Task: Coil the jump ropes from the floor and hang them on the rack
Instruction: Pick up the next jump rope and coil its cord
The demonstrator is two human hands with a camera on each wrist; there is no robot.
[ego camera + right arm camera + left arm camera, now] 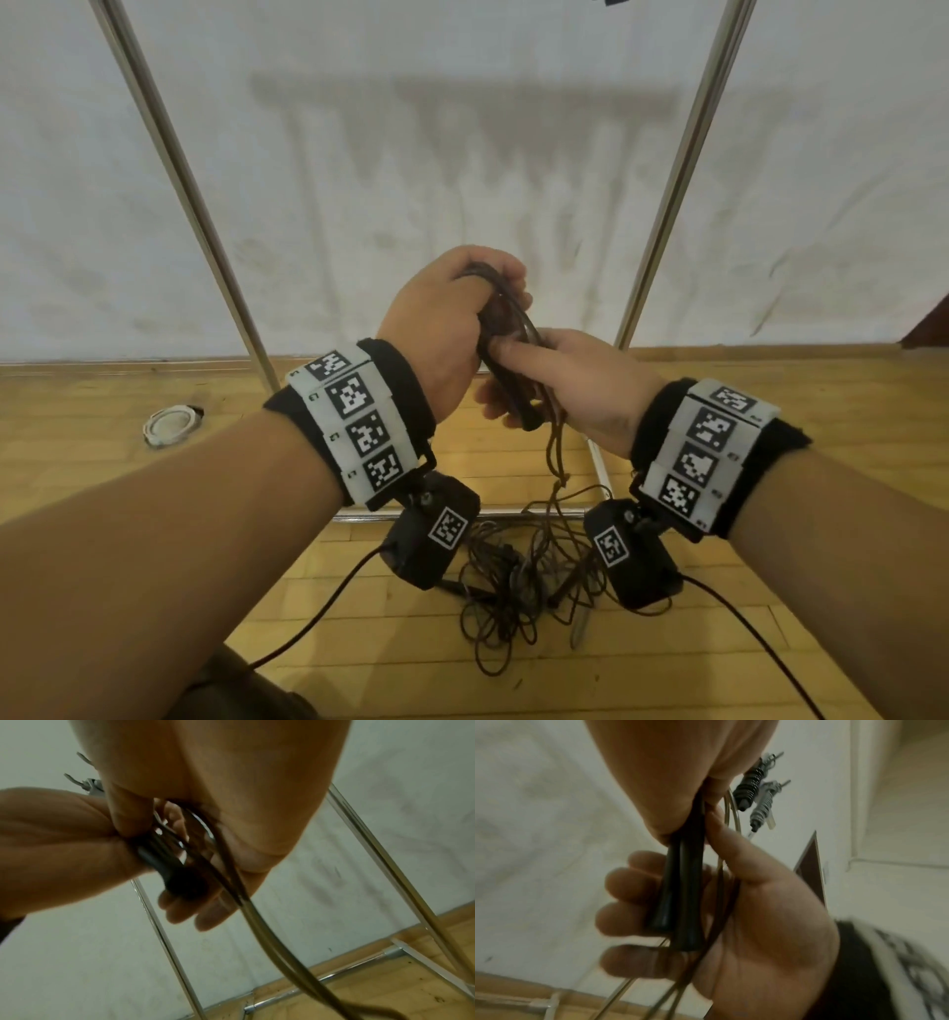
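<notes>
My left hand (pixel 444 329) curls tight round the two black handles (pixel 680 894) to anchor the jump rope (pixel 557 462), and my right hand (pixel 570 390) grips the loops so they stay gathered while the rest trails to the floor (pixel 719 642) below the rack (pixel 169 149).

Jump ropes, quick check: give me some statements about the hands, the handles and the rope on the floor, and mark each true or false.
1. Both hands hold the black handles. True: the left hand grips the upper end, the right hand the lower.
2. All the rope is coiled in the hands. False: a tangle of rope lies on the wooden floor.
3. The rack's metal poles stand before a white wall. True.
4. The right hand is empty. False: its fingers curl round the handles.
</notes>
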